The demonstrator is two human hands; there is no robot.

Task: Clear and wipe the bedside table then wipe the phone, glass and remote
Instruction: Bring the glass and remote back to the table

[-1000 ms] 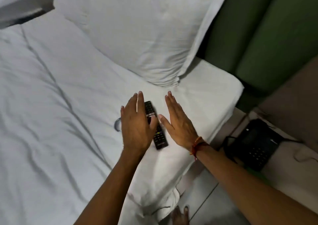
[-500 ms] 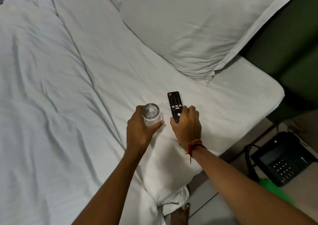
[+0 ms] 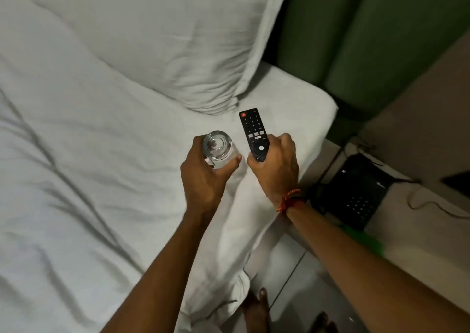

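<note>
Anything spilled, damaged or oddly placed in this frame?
Nothing spilled or visibly damaged. The left hand holds the glass and the right hand the remote, both above the bed. One oddity: the black phone sits askew on the bedside table, its cord trailing loose.

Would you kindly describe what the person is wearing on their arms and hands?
Both forearms are bare, with no sleeves or gloves in view. The right hand has a red and orange thread band tied round the wrist. The left hand and its wrist wear nothing.

Single head view, looking steeply down over bed (image 3: 89,180) edge, close above forearms; bedside table (image 3: 419,243) at right.
</note>
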